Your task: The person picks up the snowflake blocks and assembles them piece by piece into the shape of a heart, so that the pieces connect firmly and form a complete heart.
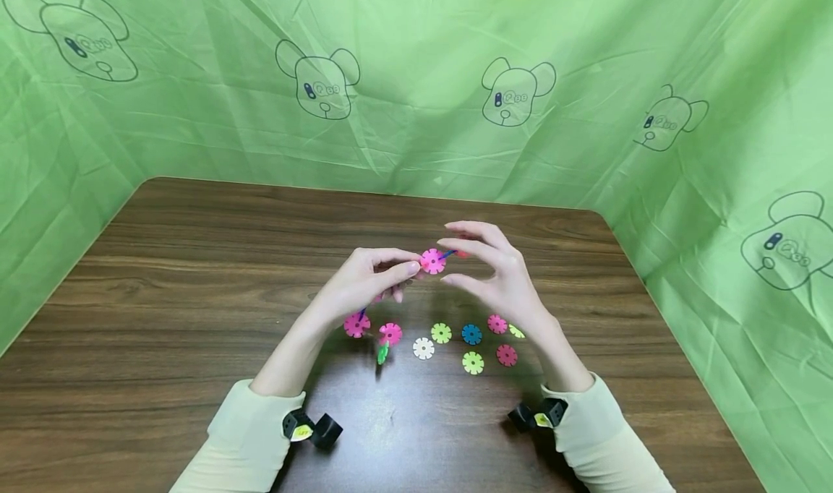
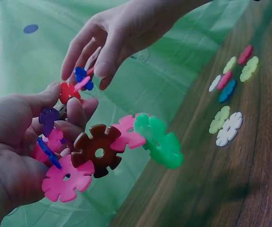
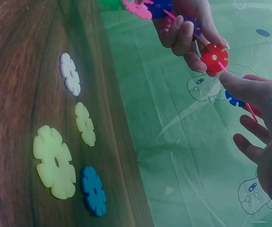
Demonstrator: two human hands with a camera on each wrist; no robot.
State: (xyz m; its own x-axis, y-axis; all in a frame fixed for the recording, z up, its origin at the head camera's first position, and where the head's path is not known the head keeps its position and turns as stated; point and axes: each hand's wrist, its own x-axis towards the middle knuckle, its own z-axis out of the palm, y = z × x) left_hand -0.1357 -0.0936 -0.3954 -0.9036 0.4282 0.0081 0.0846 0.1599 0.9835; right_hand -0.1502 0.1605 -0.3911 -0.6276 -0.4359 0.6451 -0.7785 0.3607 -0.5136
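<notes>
A chain of interlocking plastic snowflake discs hangs from my left hand (image 1: 367, 276), whose thumb and fingers pinch it near a red disc (image 3: 211, 51). Beyond that disc come a pink disc (image 1: 432, 262), a blue disc (image 2: 80, 75) and another red piece at the end. My right hand (image 1: 497, 269) is around this end, fingers spread and thumb apart from them. In the right wrist view its thumb tip is close to the pink disc; contact is unclear. Below the left palm, the chain continues through purple (image 2: 48, 119), pink, brown (image 2: 85, 152) and green (image 2: 160, 146) discs.
On the wooden table (image 1: 195, 276), loose discs lie below the hands: white (image 1: 423, 348), yellow-green (image 1: 473, 363), blue (image 1: 471, 335) and pinkish red (image 1: 506, 356). The right forearm partly covers one yellow-green disc. A green cloth (image 1: 416, 146) surrounds the table's back and sides.
</notes>
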